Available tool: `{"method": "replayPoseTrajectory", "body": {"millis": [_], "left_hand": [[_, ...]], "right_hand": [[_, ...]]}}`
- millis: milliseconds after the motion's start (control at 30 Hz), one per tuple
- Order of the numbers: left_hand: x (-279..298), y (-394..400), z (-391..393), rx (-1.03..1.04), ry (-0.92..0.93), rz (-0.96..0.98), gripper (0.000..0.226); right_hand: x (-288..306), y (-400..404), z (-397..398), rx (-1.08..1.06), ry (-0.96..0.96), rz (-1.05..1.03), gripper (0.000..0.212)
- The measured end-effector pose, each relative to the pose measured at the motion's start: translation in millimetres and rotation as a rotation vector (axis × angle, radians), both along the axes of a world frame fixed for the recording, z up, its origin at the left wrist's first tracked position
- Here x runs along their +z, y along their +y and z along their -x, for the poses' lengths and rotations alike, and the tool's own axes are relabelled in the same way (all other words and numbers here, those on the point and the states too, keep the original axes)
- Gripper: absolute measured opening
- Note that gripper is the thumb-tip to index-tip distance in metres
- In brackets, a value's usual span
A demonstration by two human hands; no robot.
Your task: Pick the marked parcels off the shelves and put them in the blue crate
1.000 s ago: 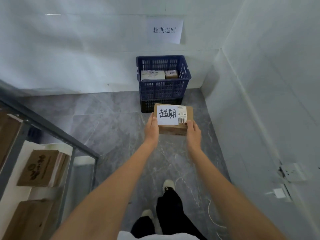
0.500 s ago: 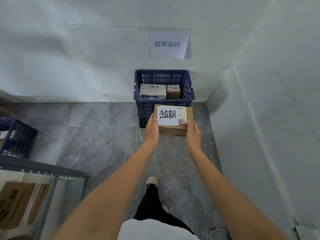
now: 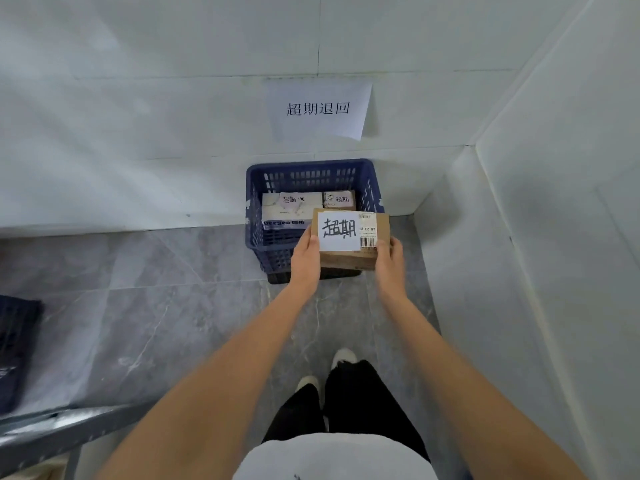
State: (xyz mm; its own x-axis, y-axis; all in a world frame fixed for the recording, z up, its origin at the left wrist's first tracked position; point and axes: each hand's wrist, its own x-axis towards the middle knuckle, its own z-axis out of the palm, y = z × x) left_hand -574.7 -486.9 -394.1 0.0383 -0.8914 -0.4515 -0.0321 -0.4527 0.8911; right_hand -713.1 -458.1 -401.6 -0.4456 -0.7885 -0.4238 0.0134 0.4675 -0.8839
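You are holding the box (image 3: 349,242) tight with your left hand (image 3: 306,263) and right hand (image 3: 391,263), over the crate (image 3: 256,216).

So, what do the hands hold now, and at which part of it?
Both hold one brown cardboard parcel with a white handwritten label. The left hand grips its left end, the right hand its right end, in front of the blue crate.
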Motion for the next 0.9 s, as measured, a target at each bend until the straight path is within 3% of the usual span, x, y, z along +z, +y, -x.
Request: {"method": "replayPoseTrajectory", "body": {"millis": [367, 667, 900], "left_hand": [[-84.1, -162.9, 69.1, 0.069, -0.091, -0.198, 0.041], [-228.9, -252.4, 95.4, 0.077, -0.074, -0.341, 0.038], [-324.5, -287.9, 100.9, 0.118, -0.078, -0.418, 0.035]], "right_hand": [[-98.7, -166.0, 71.5, 0.029, -0.054, -0.151, 0.037], [-238.3, -256.3, 104.8, 0.085, -0.062, -0.315, 0.041], [-327.1, -295.7, 99.6, -0.009, -0.171, -0.391, 0.04]]}}
